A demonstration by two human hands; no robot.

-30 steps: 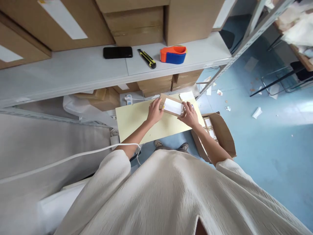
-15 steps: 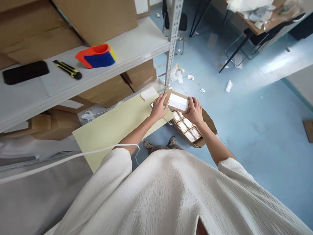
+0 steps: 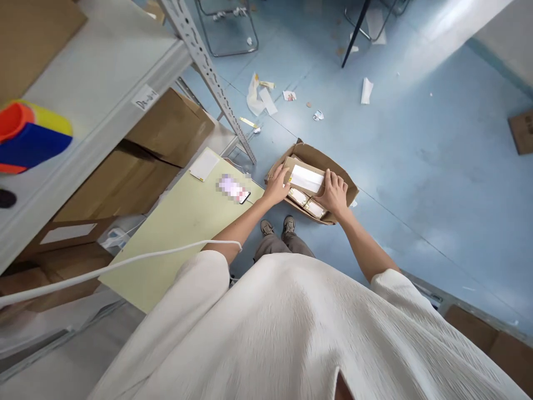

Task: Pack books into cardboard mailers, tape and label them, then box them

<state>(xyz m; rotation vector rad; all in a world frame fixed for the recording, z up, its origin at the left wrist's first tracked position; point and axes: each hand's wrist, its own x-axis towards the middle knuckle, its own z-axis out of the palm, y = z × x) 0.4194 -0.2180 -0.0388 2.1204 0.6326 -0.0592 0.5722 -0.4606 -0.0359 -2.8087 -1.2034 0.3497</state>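
I hold a small brown box with a white label (image 3: 305,176) between both hands, over an open cardboard carton (image 3: 347,186) on the blue floor. My left hand (image 3: 276,186) grips the box's left end and my right hand (image 3: 333,193) grips its right end. Inside the carton, below the held box, lie similar small labelled boxes (image 3: 311,206).
A pale yellow board (image 3: 179,222) lies to the left with a phone (image 3: 234,189) and a white card (image 3: 204,165) on it. A metal shelf (image 3: 95,94) carries an orange-and-blue tape dispenser (image 3: 29,136), with cardboard boxes (image 3: 166,130) beneath. Paper scraps (image 3: 260,97) litter the floor.
Both hands carried the small box rightwards off the yellow board and down over the open carton. The view swung right, away from the shelf.
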